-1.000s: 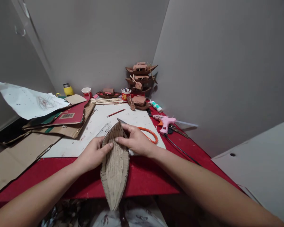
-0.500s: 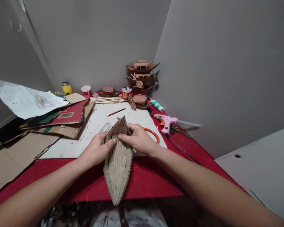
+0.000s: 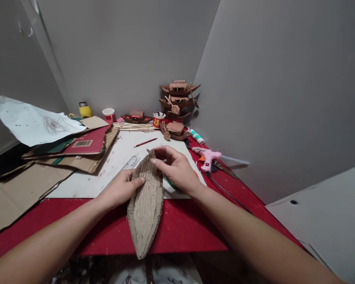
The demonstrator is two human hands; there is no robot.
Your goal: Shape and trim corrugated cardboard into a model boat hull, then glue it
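Note:
A cardboard boat hull (image 3: 146,209), pointed at both ends with ridged inner faces, is held over the table's front edge. My left hand (image 3: 126,185) grips its left side, thumb inside and fingers hidden behind the wall. At the far tip, my right hand (image 3: 174,167) pinches the hull between thumb and fingers. Partly hidden behind the right hand is a round tool or ring with green and orange parts (image 3: 172,184). A clear ruler (image 3: 131,162) lies on the white board (image 3: 118,146) behind the hull.
Stacked cardboard (image 3: 77,152) lies at the left under a scribbled paper sheet. Brown model boats (image 3: 177,101) are stacked at the back. A pink glue gun (image 3: 208,157) rests at the right with its cord. Thin sticks (image 3: 133,127), a pencil (image 3: 145,142) and paper cups (image 3: 109,114) stand or lie farther back.
My right hand has slid up to the hull's far tip, away from the left thumb. The hull has shifted slightly left and down. My left hand keeps its hold.

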